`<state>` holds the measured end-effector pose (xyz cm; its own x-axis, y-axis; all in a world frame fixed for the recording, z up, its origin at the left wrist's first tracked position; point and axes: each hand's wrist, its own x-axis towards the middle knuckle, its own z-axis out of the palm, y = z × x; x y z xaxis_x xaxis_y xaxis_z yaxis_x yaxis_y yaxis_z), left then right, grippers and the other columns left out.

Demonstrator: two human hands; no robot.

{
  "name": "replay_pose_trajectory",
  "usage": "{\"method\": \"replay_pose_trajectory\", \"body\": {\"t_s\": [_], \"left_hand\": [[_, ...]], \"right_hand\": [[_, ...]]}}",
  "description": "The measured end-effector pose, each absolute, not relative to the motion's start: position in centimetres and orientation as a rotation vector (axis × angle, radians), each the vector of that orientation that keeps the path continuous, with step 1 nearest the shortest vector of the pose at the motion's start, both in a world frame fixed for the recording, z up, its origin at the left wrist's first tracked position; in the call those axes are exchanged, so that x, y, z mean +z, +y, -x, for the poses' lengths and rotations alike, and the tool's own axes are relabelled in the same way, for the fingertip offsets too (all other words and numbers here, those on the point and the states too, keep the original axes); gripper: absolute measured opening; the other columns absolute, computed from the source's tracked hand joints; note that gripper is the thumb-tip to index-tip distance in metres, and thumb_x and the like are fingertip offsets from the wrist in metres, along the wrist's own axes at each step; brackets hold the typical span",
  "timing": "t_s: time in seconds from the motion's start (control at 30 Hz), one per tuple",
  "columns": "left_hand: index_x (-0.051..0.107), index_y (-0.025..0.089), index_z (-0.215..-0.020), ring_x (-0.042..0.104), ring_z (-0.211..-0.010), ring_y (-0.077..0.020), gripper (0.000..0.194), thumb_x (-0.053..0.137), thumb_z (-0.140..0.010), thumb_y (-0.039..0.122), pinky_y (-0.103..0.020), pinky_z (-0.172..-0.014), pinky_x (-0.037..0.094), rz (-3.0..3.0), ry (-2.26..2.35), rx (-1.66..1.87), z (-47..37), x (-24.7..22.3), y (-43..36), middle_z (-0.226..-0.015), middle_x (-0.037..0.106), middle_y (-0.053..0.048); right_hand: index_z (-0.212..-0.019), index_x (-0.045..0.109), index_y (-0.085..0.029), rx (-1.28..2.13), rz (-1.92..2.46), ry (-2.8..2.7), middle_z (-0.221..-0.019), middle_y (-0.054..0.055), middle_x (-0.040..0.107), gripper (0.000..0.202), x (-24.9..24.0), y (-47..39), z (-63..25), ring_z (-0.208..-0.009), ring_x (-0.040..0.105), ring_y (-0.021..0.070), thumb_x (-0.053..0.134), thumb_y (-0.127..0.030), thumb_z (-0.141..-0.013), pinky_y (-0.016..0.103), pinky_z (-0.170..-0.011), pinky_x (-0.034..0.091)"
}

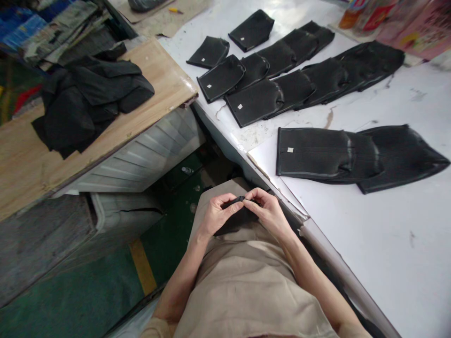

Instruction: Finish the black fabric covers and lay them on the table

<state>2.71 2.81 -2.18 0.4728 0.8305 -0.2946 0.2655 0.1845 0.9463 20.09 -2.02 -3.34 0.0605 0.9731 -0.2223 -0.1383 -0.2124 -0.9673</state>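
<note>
Over my lap, my left hand [220,213] and my right hand [266,209] meet, thumbs and fingertips pinching the upper edge of a black fabric piece [232,224]. Both hands are closed on it, fingertips almost touching. The rest of the cloth hangs below my fingers against my beige apron [246,281]. Its exact shape is partly hidden by my hands. On the white table to the right lie flat black fabric pieces [313,157], overlapping, the top one with a small pale label.
More black pieces lie in overlapping rows [257,101] farther back on the white table [387,244]. A crumpled black cloth pile [91,94] rests on the wooden board [169,70] at left. Bottles [373,16] stand at the back right. A gap separates board and table.
</note>
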Motion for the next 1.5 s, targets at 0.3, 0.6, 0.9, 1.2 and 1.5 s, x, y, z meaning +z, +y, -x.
{"method": "replay_pose_trajectory", "body": {"t_s": [0.3, 0.6, 0.9, 1.2, 1.5], "left_hand": [[0.066, 0.016, -0.085, 0.052, -0.071, -0.0126, 0.024, 0.069, -0.087, 0.039, -0.022, -0.064, 0.04, -1.425, 0.986, 0.51, -2.5, -0.6, 3.6, -0.078, 0.059, 0.0], [0.063, 0.015, -0.077, 0.042, -0.058, -0.0086, 0.028, 0.068, -0.087, 0.041, -0.02, -0.053, 0.032, -1.292, 1.044, 0.591, -1.9, -0.3, 3.5, -0.065, 0.051, 0.003], [0.059, 0.015, -0.071, 0.038, -0.058, -0.0082, 0.03, 0.066, -0.089, 0.038, -0.02, -0.053, 0.03, -1.35, 1.088, 0.656, -1.8, -0.4, 3.5, -0.063, 0.046, 0.004], [0.061, 0.015, -0.076, 0.044, -0.06, -0.0087, 0.03, 0.072, -0.084, 0.041, -0.02, -0.055, 0.034, -1.311, 1.076, 0.6, -1.1, -0.2, 3.8, -0.067, 0.052, 0.002], [0.062, 0.015, -0.075, 0.044, -0.062, -0.0101, 0.031, 0.073, -0.084, 0.043, -0.022, -0.057, 0.034, -1.196, 0.918, 0.7, -0.4, -1.2, 3.6, -0.069, 0.054, 0.001]], "right_hand": [[-0.08, 0.062, -0.02, 1.308, 1.255, -1.03, -0.079, -0.001, 0.062, 0.014, -2.6, -1.9, -20.0, -0.075, 0.056, 0.0149, 0.071, -0.028, -0.086, 0.027, -0.07, 0.043], [-0.075, 0.06, -0.02, 1.183, 1.28, -1.217, -0.079, 0.0, 0.06, 0.019, -2.4, -1.6, -20.6, -0.077, 0.056, 0.0162, 0.075, -0.027, -0.084, 0.029, -0.072, 0.042], [-0.073, 0.059, -0.02, 1.146, 1.311, -1.218, -0.077, 0.0, 0.059, 0.022, -2.7, -1.8, -20.6, -0.075, 0.055, 0.0162, 0.07, -0.03, -0.088, 0.028, -0.07, 0.042], [-0.072, 0.058, -0.02, 1.139, 1.357, -1.213, -0.073, -0.001, 0.058, 0.023, -2.5, -1.4, -20.4, -0.071, 0.053, 0.0152, 0.069, -0.03, -0.089, 0.027, -0.067, 0.04], [-0.072, 0.057, -0.02, 1.203, 1.257, -1.23, -0.075, -0.001, 0.059, 0.025, -2.4, -1.0, -19.9, -0.074, 0.055, 0.0158, 0.07, -0.033, -0.088, 0.028, -0.07, 0.041]]}}
